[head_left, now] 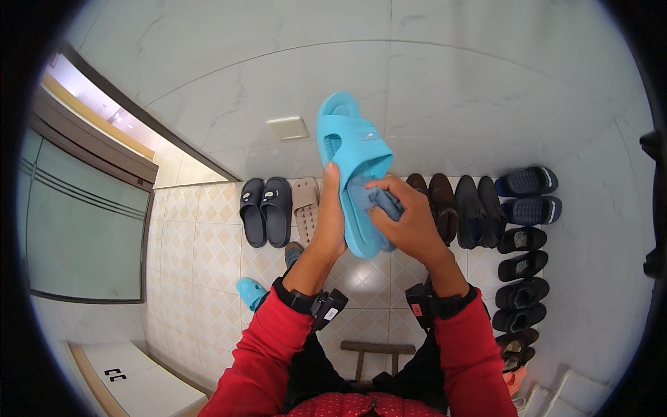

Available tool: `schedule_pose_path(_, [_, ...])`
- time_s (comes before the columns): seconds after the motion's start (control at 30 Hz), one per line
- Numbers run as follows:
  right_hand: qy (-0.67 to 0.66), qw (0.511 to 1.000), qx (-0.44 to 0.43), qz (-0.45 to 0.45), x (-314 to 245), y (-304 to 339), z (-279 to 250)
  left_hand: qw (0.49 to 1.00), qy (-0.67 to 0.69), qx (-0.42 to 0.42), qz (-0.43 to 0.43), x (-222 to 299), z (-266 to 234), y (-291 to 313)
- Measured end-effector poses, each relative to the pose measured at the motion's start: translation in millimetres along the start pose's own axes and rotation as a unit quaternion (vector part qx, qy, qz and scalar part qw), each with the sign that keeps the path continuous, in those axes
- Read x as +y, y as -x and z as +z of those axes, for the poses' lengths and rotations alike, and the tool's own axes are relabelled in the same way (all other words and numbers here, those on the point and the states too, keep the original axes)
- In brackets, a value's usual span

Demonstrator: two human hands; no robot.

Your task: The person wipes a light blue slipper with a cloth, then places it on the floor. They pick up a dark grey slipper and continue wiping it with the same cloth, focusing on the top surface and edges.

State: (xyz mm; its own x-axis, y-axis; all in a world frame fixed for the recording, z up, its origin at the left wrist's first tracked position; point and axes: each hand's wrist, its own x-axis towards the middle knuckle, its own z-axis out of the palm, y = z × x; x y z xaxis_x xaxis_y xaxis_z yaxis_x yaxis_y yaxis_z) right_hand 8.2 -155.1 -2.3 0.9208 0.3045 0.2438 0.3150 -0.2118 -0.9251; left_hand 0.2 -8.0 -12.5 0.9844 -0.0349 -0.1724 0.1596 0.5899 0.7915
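Note:
A bright blue slide slipper (362,151) is held up in front of me, its toe pointing away. My left hand (332,215) grips its left edge, with the thumb along the side and the other fingers hidden underneath. In my right hand (410,219) is a bunched grey-blue cloth (384,202), pressed on the footbed just behind the strap. Fingers and thumb are closed round the cloth. A second blue slipper (250,292) lies on the floor at the left, partly hidden by my left sleeve.
Dark grey slippers (277,212) and a beige slipper (304,208) line the wall. Brown shoes (442,201), black shoes (470,212) and several other pairs continue along the right side. A wooden stool bar (377,347) shows between my legs. A white cabinet (139,379) stands lower left.

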Motion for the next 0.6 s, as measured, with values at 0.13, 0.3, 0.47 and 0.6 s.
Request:
schedule_pose_path(0.13, [-0.128,0.989,0.017,0.066,-8.4,3.0,-5.1,0.999,0.028,0.027,-0.033,4.8,4.8,0.2])
schedule_pose_path(0.3, [-0.012,0.984,0.118,-0.136,-6.0,-8.9,11.4,0.994,0.049,0.039,-0.084,-4.6,5.1,-0.1])
schedule_pose_path(0.47, [-0.017,0.996,-0.006,-0.09,-5.2,-1.6,17.3,0.993,0.075,0.01,-0.092,-7.3,-3.5,-1.8])
schedule_pose_path(0.6, [-0.072,0.985,-0.135,-0.077,-2.8,-3.6,-3.7,0.992,0.096,-0.039,-0.075,0.1,-8.6,-3.4])
